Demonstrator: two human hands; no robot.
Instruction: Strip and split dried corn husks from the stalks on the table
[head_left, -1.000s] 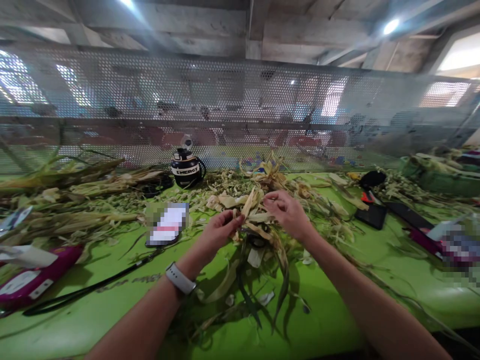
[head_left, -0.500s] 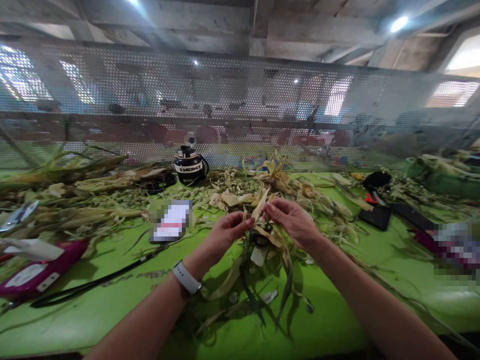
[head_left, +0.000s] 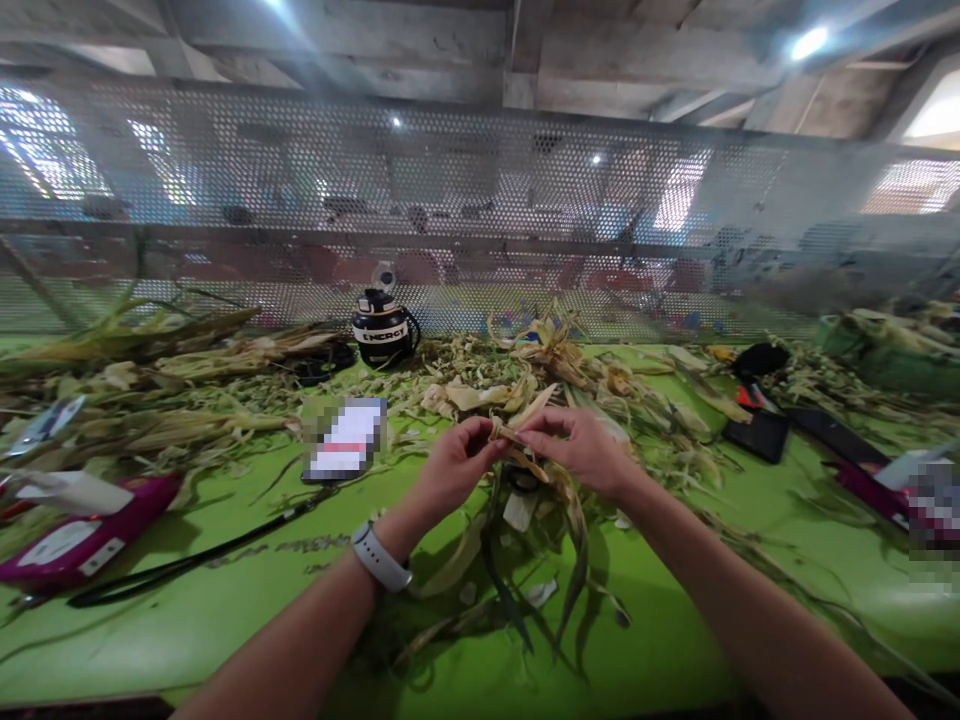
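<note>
My left hand [head_left: 459, 462] pinches a pale dried corn husk [head_left: 538, 402] between thumb and fingers, in the middle of the view. My right hand [head_left: 576, 445] grips the same husk from the other side, its fingertips close to the left ones. The husk's pointed end sticks up above my right fingers. Beneath both hands lies a dark round object [head_left: 519, 478], partly covered by husk strips, whose kind I cannot make out. Long green-brown leaf strips [head_left: 576, 560] trail from there over the green table [head_left: 285, 620].
Heaps of husks [head_left: 225, 365] lie along the back and left. A black bottle [head_left: 381, 335] stands behind, before a perforated metal screen [head_left: 465, 180]. A phone [head_left: 345, 440], a black strap [head_left: 195, 562] and a magenta box [head_left: 82, 540] are left; a dark flat object [head_left: 759, 437] lies right.
My hands have come closer together at the husk. The right fingers have moved slightly lower, and the husk's tip now leans more to the right.
</note>
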